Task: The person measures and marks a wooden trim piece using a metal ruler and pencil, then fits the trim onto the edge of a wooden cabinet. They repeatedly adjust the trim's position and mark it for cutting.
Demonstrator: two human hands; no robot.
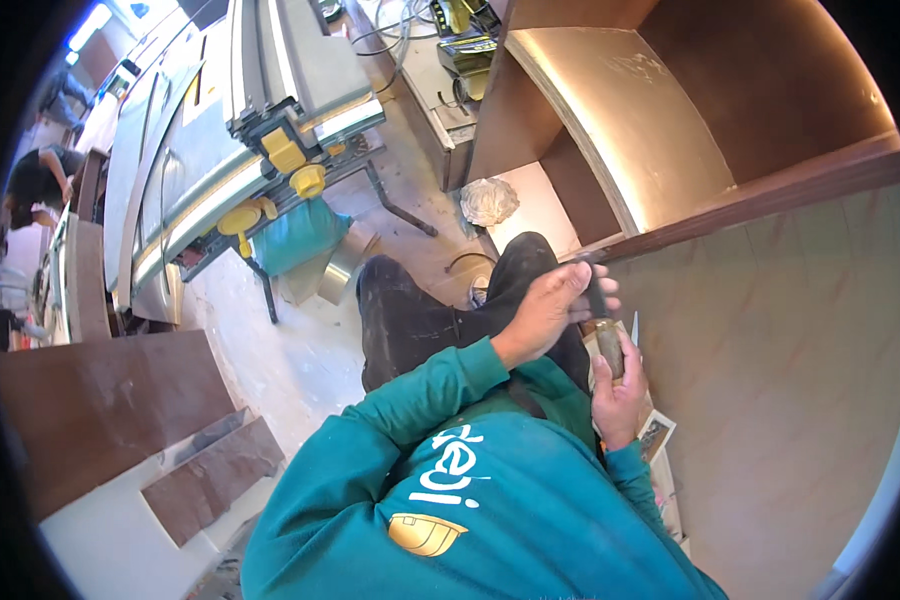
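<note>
My right hand (621, 398) is closed around the thick tan handle (608, 345) of a tool that looks like a chisel. Its dark narrow shaft (597, 292) points away from me. Around that shaft my left hand (550, 308) is closed, the thumb lying on top and the fingertips showing on the far side. The tip is partly hidden, so I cannot tell its exact shape. Both hands are above my right thigh, close to the near edge of a brown wooden cabinet (670, 222).
A table saw (200, 180) with yellow knobs stands at the left, a teal bag (300, 238) beneath it. Brown boards (110, 405) lie lower left. Crumpled pale material (489, 202) sits by the cabinet. A large brown panel (770, 380) fills the right. Another person (45, 180) bends at far left.
</note>
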